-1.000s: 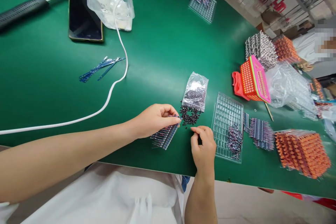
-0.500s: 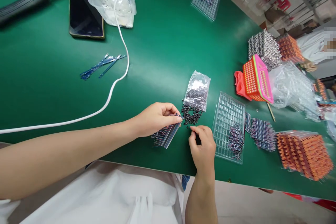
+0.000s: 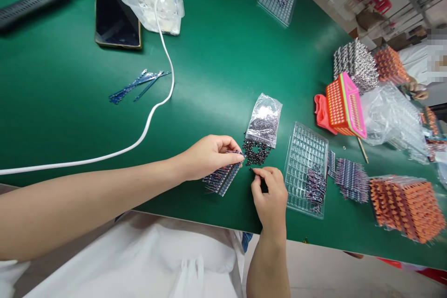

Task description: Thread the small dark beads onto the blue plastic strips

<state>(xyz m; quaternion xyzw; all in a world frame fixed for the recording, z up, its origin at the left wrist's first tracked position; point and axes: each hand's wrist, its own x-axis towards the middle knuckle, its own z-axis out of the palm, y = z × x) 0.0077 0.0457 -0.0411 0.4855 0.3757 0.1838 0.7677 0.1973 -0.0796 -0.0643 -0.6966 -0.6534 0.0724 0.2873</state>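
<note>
My left hand (image 3: 213, 158) is closed on a strip of small parts with thin leads (image 3: 223, 180), its thumb and fingers pinching the upper end. Just to the right, my right hand (image 3: 269, 193) is closed in a pinch at the lower edge of a pile of small black beads (image 3: 257, 152); a tiny dark piece shows at its fingertips. Above the pile lies a clear plastic bag (image 3: 264, 121) with more dark beads in it. A clear compartment tray (image 3: 300, 163) stands right of my right hand, with a heap of leaded parts (image 3: 315, 188) on its lower right.
Further right are more strips (image 3: 351, 180), orange stacks (image 3: 407, 207), a pink and orange basket (image 3: 344, 104) and plastic wrap (image 3: 393, 109). A white cable (image 3: 148, 125) crosses the left side, near a phone (image 3: 118, 18), a hammer (image 3: 33, 7) and a plastic tub (image 3: 174, 14). A person's hand shows far right.
The view has shifted slightly, moving the far objects a little to the right. Both hands keep nearly the same place and grip.
</note>
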